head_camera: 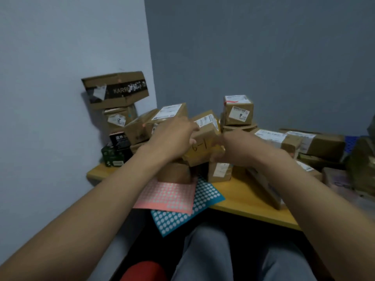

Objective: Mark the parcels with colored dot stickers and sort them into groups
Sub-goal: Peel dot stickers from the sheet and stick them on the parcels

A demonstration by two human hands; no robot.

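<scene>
Both hands on one parcel point(205, 145), held up over mid tabletop point(243, 196), above the other boxes. Left hand point(172, 138) grips its left/top side, thumb on the front face. Right hand point(233, 152) curls round the lower right corner. Motion blur, so finger detail is soft. Front face has handwriting, looks like "G-1"; shipping label on top. No dot visible on it from here.

Judgement: this is either orienting it for a dot or carrying it to a group, can't tell which. To do it well:
- Turn a plain cardboard face up and keep the dot off the label and the handwriting.
- Free one hand for the sheets and hold the parcel with the other.
- Pink sheet point(168, 196) lies over blue sheet point(205, 199) at the front edge, blue overhanging. A box stands at the pink sheet's back edge, maybe on it, so peel in place and don't tug.
- Left stack point(115, 92) at the back-left corner leans on the wall with its top box tilted. Don't bump it.

Containers: no bins or trays, groups are just piles.
- Left stack is back-left.
- Right pile point(284, 140) runs along the right side.
- Box marked "4" point(238, 110) sits on top at back middle.
- All taped shut, contents hidden.
</scene>
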